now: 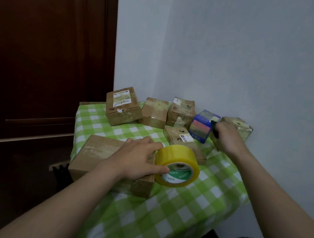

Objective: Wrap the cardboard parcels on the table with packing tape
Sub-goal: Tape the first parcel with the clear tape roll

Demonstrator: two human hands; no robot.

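Observation:
My left hand (138, 157) grips a yellow roll of packing tape (177, 165), thumb at its core, fingers over the top. The roll sits at the right end of a large cardboard parcel (96, 155) at the table's near left. My right hand (227, 137) reaches to the back right and holds a small dark object (214, 130), beside a blue box (202, 125). A flat parcel (181, 137) lies between the hands. Behind my right hand stands another parcel (243, 127).
Three more cardboard parcels (123, 106) (153, 113) (180, 112) line the back of the green-and-white checked tablecloth (173, 213). A dark wooden door (45, 55) stands left, a pale wall behind and to the right. The table edge drops off at left and front.

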